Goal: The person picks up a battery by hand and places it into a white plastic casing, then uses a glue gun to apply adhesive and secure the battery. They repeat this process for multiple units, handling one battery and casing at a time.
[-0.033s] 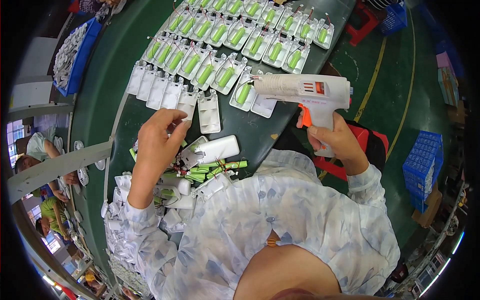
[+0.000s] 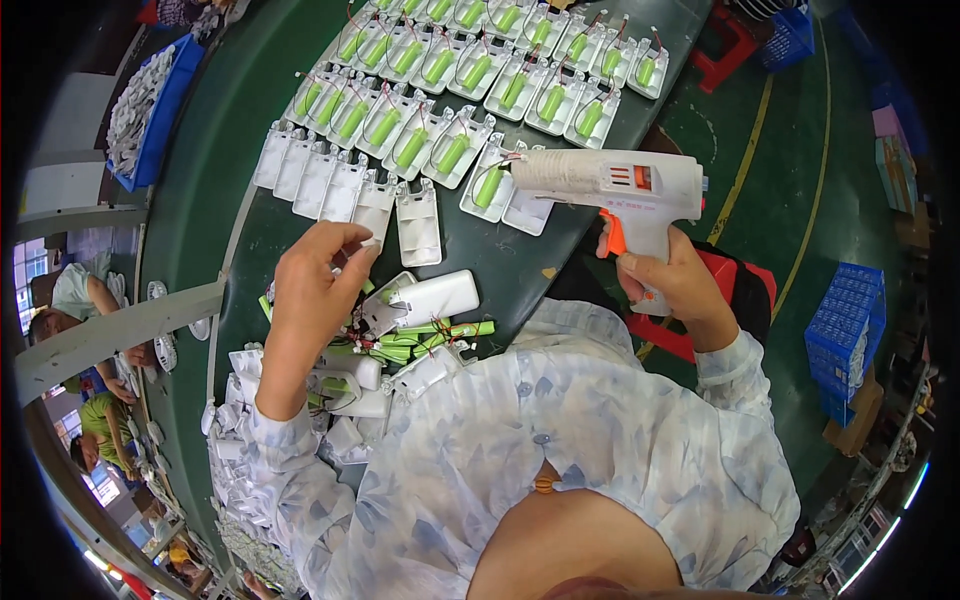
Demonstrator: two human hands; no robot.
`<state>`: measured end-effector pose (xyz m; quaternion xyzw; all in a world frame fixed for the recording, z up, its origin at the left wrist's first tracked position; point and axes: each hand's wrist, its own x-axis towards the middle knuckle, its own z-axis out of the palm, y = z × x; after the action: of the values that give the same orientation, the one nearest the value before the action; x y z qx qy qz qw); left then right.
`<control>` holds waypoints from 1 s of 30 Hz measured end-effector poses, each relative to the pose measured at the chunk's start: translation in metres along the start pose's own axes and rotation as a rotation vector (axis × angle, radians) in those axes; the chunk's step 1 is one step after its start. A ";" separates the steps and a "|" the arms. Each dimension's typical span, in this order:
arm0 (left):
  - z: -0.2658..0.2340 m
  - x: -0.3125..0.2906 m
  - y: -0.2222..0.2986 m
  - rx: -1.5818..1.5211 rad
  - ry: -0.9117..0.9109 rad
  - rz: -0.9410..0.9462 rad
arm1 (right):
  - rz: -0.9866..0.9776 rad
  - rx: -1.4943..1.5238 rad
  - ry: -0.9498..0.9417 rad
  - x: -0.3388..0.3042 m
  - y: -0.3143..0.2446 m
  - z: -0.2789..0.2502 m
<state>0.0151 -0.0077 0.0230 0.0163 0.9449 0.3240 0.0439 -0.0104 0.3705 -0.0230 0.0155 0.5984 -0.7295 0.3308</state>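
My right hand [image 2: 665, 270] is wrapped round the handle of a white glue gun [image 2: 610, 180] with an orange trigger. Its front end points left, beside a white casing [image 2: 480, 205] holding a green battery cell [image 2: 488, 187]. My left hand [image 2: 318, 290] has thumb and forefinger closed at the lower end of a white plastic casing [image 2: 374, 205], which has no cell in it. Another bare casing [image 2: 418, 228] lies just right of it. Below my left hand are loose green cells [image 2: 400, 350] with thin wires and a white shell [image 2: 440, 297].
Rows of white casings with green cells [image 2: 437, 68] cover the far part of the dark green table [image 2: 500, 258]. White parts [image 2: 240, 440] are heaped at the near left. A red stool [image 2: 725, 290] and blue crates [image 2: 845, 330] stand at right. People [image 2: 100, 430] work at far left.
The glue gun has shifted very slightly to the right. My left hand stays at the casing, almost unmoved.
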 end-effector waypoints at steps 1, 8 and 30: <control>-0.001 -0.006 -0.001 -0.001 0.004 -0.002 | 0.000 -0.003 -0.004 -0.001 0.001 0.000; -0.015 -0.032 0.001 -0.003 -0.085 -0.076 | -0.011 -0.089 0.017 -0.005 0.005 -0.004; 0.045 -0.058 0.031 0.271 -0.092 0.084 | -0.088 -0.044 0.002 -0.019 0.008 0.000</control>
<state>0.0774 0.0404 0.0110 0.0765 0.9755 0.1938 0.0711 0.0078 0.3789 -0.0219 -0.0173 0.6148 -0.7301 0.2978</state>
